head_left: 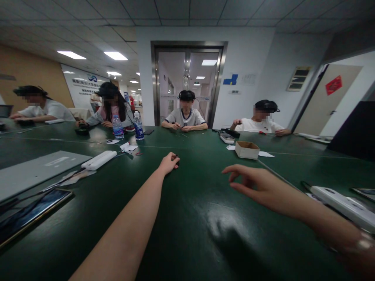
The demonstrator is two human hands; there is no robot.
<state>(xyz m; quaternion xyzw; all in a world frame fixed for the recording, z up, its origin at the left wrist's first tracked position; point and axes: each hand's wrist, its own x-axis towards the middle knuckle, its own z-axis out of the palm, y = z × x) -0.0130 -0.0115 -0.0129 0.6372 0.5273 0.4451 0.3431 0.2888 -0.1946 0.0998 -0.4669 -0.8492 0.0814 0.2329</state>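
Observation:
My left hand rests on the dark green table, its fingers curled round a small dark thing that is mostly hidden. Only a bit of that thing shows by the fingertips, too little to name. To the right, my right hand hovers over the table with its fingers loosely bent and apart, nothing between them. A small open cardboard box stands just beyond my right hand, near a piece of white paper.
At the left lie a phone, a grey flat panel and a white power strip. Two bottles stand farther back. Another power strip lies at the right. Several people with headgear sit round the table.

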